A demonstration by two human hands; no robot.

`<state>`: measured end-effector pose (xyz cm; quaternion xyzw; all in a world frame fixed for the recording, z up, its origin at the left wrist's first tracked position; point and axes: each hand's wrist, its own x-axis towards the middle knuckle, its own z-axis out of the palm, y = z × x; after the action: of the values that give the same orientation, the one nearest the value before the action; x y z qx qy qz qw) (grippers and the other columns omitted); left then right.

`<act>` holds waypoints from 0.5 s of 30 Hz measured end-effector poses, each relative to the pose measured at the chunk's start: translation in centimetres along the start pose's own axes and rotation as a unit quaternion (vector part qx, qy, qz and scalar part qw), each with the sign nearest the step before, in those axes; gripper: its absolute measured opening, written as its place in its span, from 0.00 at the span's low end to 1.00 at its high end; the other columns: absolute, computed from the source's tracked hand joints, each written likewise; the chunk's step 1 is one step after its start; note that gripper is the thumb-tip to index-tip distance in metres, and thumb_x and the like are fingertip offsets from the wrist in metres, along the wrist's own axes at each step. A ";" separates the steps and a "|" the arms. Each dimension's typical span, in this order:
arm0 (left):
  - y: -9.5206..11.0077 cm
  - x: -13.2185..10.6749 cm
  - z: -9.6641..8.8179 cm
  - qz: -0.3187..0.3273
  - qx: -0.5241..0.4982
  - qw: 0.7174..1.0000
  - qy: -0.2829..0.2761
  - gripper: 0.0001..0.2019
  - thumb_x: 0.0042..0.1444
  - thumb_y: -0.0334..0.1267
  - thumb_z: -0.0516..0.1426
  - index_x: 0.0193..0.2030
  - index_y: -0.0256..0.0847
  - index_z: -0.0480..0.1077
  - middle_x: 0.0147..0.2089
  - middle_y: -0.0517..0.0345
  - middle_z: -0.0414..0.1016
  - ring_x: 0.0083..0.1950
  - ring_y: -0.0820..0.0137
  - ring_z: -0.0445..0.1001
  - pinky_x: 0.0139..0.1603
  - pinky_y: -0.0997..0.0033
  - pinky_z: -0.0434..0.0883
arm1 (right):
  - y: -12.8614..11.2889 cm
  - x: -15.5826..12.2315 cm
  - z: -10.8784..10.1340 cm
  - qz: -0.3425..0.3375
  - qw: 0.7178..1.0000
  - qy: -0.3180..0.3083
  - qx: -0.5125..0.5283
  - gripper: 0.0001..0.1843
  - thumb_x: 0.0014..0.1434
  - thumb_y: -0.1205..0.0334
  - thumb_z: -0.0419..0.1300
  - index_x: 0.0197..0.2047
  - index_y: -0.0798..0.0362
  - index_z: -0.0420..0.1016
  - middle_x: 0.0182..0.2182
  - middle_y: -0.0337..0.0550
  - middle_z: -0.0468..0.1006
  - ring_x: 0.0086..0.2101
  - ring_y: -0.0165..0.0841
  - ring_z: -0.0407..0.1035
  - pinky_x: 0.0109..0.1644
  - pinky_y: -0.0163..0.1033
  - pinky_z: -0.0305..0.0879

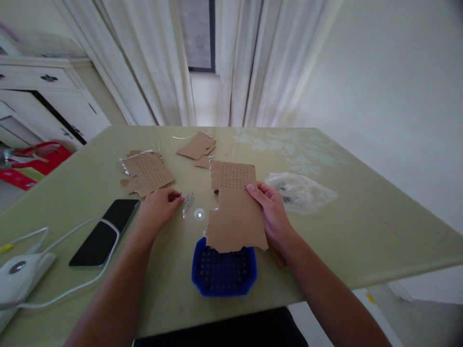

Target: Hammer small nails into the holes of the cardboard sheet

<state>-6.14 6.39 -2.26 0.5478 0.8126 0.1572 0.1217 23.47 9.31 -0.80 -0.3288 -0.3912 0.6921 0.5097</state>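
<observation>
My right hand (pixel 269 207) grips the right edge of a torn cardboard piece (pixel 237 212), thumb on top. Rows of small holes run across the cardboard's far part. Its near end overhangs a blue plastic basket (pixel 224 286) with a perforated bottom. To the left, my left hand (pixel 161 207) has its fingertips pinched together just above the table; whatever is between them is too small to make out. Right beside those fingertips lies a small bunch of thin metal nails or screws (pixel 188 202). A small clear round disc (pixel 199 214) is near them.
Written-on cardboard (pixel 148 171) and more cardboard scraps (pixel 198 145) lie farther back. A clear plastic bag (pixel 304 193) with dark contents sits to the right. On the left are a black phone (pixel 103 236), a white cable (pixel 72 294) and a white power strip (pixel 25 277).
</observation>
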 end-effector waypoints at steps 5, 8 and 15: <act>-0.1 0.0 0.7 0.009 -0.006 1.000 -0.003 0.13 0.59 0.48 0.62 0.42 0.43 0.83 0.43 0.47 0.89 0.48 0.50 0.87 0.43 0.61 0.74 | -0.2 0.2 -0.3 0.036 0.999 -0.016 0.013 0.19 0.53 0.49 0.81 0.38 0.52 0.83 0.34 0.42 0.87 0.30 0.34 0.79 0.38 0.39 0.77; -0.2 0.2 0.7 0.006 -0.007 1.000 -0.013 0.14 0.60 0.48 0.63 0.43 0.41 0.83 0.44 0.45 0.89 0.48 0.49 0.86 0.45 0.59 0.75 | -0.2 0.3 -0.4 0.045 0.998 -0.033 0.029 0.18 0.53 0.50 0.81 0.38 0.52 0.84 0.34 0.41 0.87 0.30 0.33 0.78 0.37 0.37 0.75; 2.3 -1.7 0.2 0.146 -0.105 0.972 0.148 0.13 0.65 0.43 0.56 0.44 0.42 0.82 0.45 0.47 0.87 0.44 0.57 0.84 0.50 0.58 0.78 | 0.3 -0.5 -0.2 0.036 0.996 -0.081 -0.001 0.18 0.57 0.49 0.80 0.44 0.50 0.84 0.36 0.40 0.87 0.31 0.33 0.77 0.37 0.36 0.73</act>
<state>-3.54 5.65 -1.50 0.6153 0.7117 0.3374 0.0324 23.63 8.80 -1.09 -0.2860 -0.4201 0.7337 0.4511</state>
